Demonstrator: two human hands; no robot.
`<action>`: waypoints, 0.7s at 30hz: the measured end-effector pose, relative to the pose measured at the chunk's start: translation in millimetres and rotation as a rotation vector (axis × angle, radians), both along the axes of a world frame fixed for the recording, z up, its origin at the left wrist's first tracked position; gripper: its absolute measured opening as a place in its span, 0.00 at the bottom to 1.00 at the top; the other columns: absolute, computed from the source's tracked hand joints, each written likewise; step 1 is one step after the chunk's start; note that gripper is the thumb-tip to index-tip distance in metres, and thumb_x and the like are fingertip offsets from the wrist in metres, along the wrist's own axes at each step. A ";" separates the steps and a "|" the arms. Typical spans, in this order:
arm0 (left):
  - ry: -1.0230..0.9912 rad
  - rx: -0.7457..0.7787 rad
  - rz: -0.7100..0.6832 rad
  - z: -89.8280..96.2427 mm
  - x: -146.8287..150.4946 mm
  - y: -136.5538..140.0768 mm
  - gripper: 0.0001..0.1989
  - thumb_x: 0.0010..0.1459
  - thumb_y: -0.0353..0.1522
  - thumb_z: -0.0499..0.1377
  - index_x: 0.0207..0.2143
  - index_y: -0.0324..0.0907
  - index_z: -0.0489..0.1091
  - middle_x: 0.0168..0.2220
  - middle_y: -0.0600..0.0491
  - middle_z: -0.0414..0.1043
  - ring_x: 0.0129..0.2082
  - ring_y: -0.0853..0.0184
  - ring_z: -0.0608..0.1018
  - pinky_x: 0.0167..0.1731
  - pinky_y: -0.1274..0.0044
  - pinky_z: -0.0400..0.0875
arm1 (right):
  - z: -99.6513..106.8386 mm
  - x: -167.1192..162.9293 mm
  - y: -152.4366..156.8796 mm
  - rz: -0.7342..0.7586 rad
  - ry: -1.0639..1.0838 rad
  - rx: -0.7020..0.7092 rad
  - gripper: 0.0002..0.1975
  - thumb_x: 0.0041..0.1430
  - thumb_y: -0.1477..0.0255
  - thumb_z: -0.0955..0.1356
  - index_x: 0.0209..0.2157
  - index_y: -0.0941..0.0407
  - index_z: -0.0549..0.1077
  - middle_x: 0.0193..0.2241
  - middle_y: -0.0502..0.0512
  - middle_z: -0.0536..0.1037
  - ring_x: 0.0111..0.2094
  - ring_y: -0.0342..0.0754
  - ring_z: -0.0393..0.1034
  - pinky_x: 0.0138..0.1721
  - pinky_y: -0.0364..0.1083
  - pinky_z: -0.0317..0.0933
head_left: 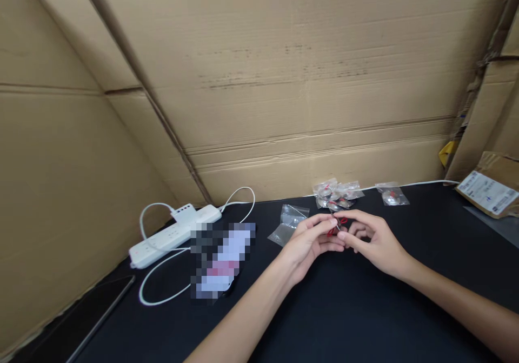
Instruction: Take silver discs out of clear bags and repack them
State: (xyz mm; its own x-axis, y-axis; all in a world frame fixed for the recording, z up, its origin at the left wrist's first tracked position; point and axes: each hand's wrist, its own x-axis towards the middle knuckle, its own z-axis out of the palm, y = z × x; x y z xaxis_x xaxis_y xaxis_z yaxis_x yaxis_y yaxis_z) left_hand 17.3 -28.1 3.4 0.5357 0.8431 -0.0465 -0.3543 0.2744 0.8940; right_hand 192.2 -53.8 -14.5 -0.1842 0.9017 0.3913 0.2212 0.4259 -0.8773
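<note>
Both hands meet over the black table. A small dark metal piece with a red cord (343, 221) sits between their fingertips; its exact kind is mostly hidden by the fingers. My left hand (305, 244) pinches it from the left with thumb and fingers. From the right, my right hand (377, 239) closes thumb and forefinger on the same piece. Just beyond the hands lies a cluster of small clear bags (335, 194) holding round silvery things with red bits. Flattened clear plastic bags (288, 223) lie next to my left hand.
One more bagged silvery piece (391, 196) rests at the back right. To the left are a white power strip (174, 237) with looping cable, a blurred-out device (225, 260) and a dark flat panel (89, 319). A labelled brown parcel (492, 184) lies far right, before cardboard walls (292, 71).
</note>
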 end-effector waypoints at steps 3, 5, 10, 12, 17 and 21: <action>0.007 0.005 0.019 0.8 0.6 -0.3 0.09 0.54 0.32 0.65 0.36 0.36 0.73 0.31 0.50 0.72 0.30 0.67 0.77 0.34 0.72 0.75 | 0.0 -0.2 -0.7 -0.006 -0.003 0.074 0.16 0.58 0.67 0.69 0.49 0.52 0.73 0.43 0.57 0.73 0.28 0.42 0.70 0.24 0.42 0.68; 0.006 0.004 0.049 1.0 0.5 0.0 0.09 0.53 0.31 0.65 0.36 0.37 0.72 0.30 0.51 0.72 0.30 0.67 0.77 0.34 0.72 0.75 | 0.4 0.0 -0.9 -0.019 -0.016 0.118 0.16 0.58 0.68 0.69 0.48 0.51 0.73 0.46 0.57 0.71 0.30 0.42 0.71 0.25 0.42 0.68; 0.033 0.000 0.128 -0.7 -1.2 1.5 0.09 0.53 0.32 0.65 0.36 0.37 0.72 0.35 0.47 0.76 0.32 0.65 0.78 0.37 0.72 0.74 | 2.0 0.9 -0.6 -0.095 -0.038 0.197 0.16 0.57 0.69 0.69 0.48 0.52 0.72 0.47 0.58 0.69 0.29 0.41 0.71 0.25 0.42 0.68; 0.047 0.001 0.139 -1.5 -1.4 1.9 0.09 0.54 0.33 0.65 0.36 0.37 0.72 0.35 0.46 0.76 0.34 0.64 0.78 0.38 0.72 0.73 | 2.1 1.0 -0.5 -0.116 -0.047 0.224 0.14 0.58 0.70 0.69 0.47 0.52 0.72 0.46 0.57 0.69 0.29 0.41 0.71 0.24 0.42 0.67; 0.018 -0.001 0.118 -2.0 1.0 0.9 0.09 0.52 0.33 0.66 0.33 0.38 0.72 0.34 0.48 0.76 0.33 0.65 0.78 0.37 0.73 0.72 | 1.1 0.2 -1.2 -0.132 -0.089 0.274 0.13 0.58 0.71 0.69 0.45 0.53 0.72 0.41 0.55 0.71 0.26 0.40 0.69 0.23 0.42 0.65; 0.023 -0.012 0.112 -1.4 3.4 -1.0 0.09 0.51 0.33 0.67 0.32 0.37 0.72 0.31 0.51 0.74 0.31 0.67 0.76 0.36 0.74 0.71 | 0.1 -0.5 -1.3 -0.133 -0.107 0.286 0.13 0.57 0.72 0.70 0.45 0.53 0.71 0.40 0.54 0.71 0.24 0.39 0.67 0.22 0.41 0.64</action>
